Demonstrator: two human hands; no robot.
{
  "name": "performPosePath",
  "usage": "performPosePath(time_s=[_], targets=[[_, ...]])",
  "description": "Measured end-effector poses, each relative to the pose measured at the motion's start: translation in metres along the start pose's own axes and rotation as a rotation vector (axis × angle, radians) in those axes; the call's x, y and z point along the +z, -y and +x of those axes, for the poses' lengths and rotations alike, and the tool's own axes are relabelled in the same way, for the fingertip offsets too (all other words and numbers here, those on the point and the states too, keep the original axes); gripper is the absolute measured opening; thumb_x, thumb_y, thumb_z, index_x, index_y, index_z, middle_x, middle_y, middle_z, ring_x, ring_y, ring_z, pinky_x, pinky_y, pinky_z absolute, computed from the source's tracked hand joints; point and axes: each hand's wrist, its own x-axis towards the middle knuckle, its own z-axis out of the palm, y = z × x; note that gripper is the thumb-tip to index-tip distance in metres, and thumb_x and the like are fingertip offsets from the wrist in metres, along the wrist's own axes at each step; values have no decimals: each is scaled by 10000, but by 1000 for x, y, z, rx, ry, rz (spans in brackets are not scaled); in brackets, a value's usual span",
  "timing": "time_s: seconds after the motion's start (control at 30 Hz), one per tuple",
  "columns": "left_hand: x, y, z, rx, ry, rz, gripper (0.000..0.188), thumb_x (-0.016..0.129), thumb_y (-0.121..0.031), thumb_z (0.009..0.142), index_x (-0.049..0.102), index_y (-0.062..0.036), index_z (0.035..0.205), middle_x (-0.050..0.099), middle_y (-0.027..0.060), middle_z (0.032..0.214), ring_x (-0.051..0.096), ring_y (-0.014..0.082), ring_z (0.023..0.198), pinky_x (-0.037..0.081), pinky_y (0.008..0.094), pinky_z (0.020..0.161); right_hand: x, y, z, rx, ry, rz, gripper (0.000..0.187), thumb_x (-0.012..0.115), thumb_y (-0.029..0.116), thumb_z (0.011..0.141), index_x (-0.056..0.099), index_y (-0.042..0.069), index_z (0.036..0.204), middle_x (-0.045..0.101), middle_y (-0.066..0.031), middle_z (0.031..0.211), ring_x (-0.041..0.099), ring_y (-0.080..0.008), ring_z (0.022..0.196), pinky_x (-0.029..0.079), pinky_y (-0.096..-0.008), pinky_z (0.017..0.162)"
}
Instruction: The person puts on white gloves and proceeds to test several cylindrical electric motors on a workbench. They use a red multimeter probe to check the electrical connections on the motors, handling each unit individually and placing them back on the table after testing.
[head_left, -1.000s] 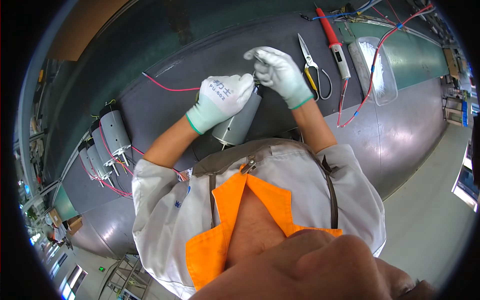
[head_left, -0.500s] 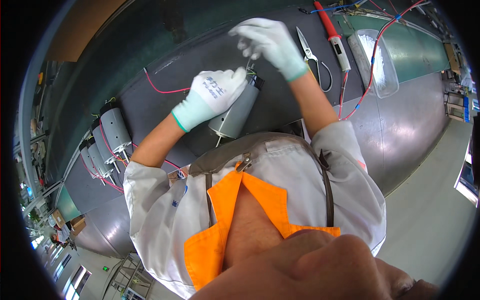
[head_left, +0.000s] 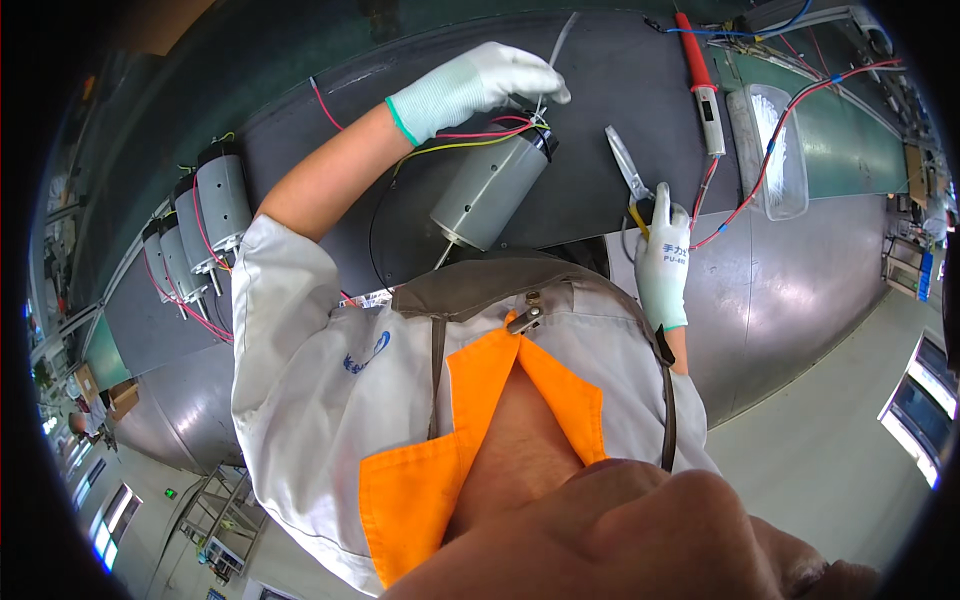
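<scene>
A grey cylindrical motor [head_left: 485, 195] lies on the dark mat, its shaft toward me and its black end cap away. A thin white cable tie [head_left: 563, 45] stands up from the wires at that end. My left hand [head_left: 500, 78], in a white glove, curls over this spot with its fingers closed at the tie; the fingertips partly hide the grip. Red, yellow-green and black wires [head_left: 455, 137] trail left beneath the wrist. At the right, my gloved right hand [head_left: 664, 255] is closed on the handles of the scissors [head_left: 628, 165], blades pointing away from me.
Several more grey motors [head_left: 222, 190] with red leads stand at the left. A red-handled tool [head_left: 695, 55] with a cable lies beyond the scissors. Right of it is a clear plastic box [head_left: 790, 180] of white strips. Red and black cabling [head_left: 765, 165] crosses that side.
My right hand has left the motor's wire end and come down onto the scissors, which have shifted toward me. My left hand has moved from the motor's side to above its wire end.
</scene>
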Motion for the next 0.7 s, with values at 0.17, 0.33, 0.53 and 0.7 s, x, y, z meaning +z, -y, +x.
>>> performPosePath(time_s=[0.17,0.33,0.53,0.7], targets=[[-16,11,-6,37,-88,-406,376,589,-353,1036,712,-33,1192,711,83,1169,661,190,1099,542,401,954,-48,11,38,388,387,913,615,688,79,907,491,59,1489,663,-195,1193,630,-160,1059,505,-365,904],[-16,12,-6,57,-96,-451,388,586,-361,1039,708,-29,1198,708,84,1158,670,195,1080,546,408,952,-44,31,81,-254,480,703,697,674,474,964,476,37,1470,697,-201,1204,683,-354,1084,515,-409,941],[-12,9,-11,57,-144,-400,389,605,-373,1031,709,-28,1177,710,88,1162,682,194,1052,570,382,887,-67,68,102,-568,466,319,761,662,565,932,484,40,1453,673,-275,1117,666,-428,1059,534,-454,889],[-9,11,-12,34,-243,-417,376,618,-364,1023,711,-21,1144,721,107,1157,688,187,1038,565,369,900,-84,82,97,-524,429,-16,802,657,632,891,511,57,1430,703,-223,971,699,-418,893,551,-465,752]])
